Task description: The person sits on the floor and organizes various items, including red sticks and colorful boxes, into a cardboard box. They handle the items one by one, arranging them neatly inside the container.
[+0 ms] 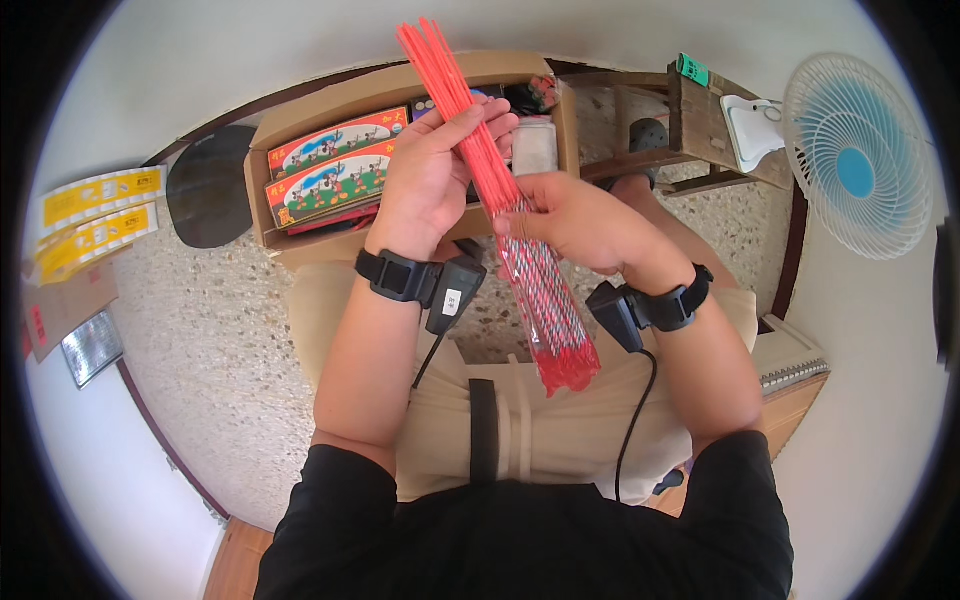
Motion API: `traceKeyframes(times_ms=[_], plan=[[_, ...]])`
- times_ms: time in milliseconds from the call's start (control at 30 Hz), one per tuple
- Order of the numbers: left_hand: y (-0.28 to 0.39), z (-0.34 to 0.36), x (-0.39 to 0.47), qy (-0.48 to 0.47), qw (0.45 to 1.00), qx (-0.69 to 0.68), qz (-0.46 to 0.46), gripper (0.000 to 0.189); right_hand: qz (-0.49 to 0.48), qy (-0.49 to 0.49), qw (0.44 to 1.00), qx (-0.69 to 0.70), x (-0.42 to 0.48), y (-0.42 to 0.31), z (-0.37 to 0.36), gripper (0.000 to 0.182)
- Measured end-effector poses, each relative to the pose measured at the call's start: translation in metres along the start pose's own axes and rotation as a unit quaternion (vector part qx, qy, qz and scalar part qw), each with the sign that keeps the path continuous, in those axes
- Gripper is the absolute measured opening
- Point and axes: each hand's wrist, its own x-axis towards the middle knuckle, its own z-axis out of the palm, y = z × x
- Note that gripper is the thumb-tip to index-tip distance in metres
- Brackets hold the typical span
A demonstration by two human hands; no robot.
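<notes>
A long bundle of thin red sticks [491, 169] slants across the middle of the view, its lower part striped and inside a clear plastic sleeve [555, 322] with a red end. Near the upper part, my left hand [442, 161] holds the bundle between thumb and palm, fingers partly spread. Around its middle, where the sleeve begins, my right hand [589, 221] grips with thumb and fingers. Both wrists wear black straps with small black devices. Behind the hands stands an open cardboard box [259, 191] holding printed cartons [330, 184] and a clear plastic pack [534, 146].
At right are a wooden stool [701, 124] and a white fan with a blue centre [855, 172]. A dark oval object [210, 187] lies left of the box, near yellow printed packaging [105, 191]. Cables hang from both wrist devices. A spiral-bound pad [795, 375] is at lower right.
</notes>
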Motion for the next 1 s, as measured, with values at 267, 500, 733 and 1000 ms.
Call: traceKeyframes(times_ms=[267, 500, 733, 1000], plan=[[0.001, 0.0, 0.002, 0.001, 0.999, -0.04, -0.026, 0.024, -0.027, 0.012, 0.998, -0.059, 0.004, 0.014, 0.007, 0.022], [-0.013, -0.008, 0.008, -0.048, 0.984, -0.136, -0.106, 0.009, 0.058, 0.081, 0.992, -0.076, -0.013, -0.024, -0.02, 0.031], [-0.039, 0.013, -0.003, -0.13, 0.956, -0.116, -0.238, 0.004, -0.17, 0.4, 0.878, -0.202, -0.001, -0.014, -0.062, 0.034], [-0.055, 0.023, -0.007, -0.203, 0.928, -0.147, -0.275, 0.006, -0.177, 0.428, 0.845, -0.266, -0.001, 0.002, -0.07, 0.046]])
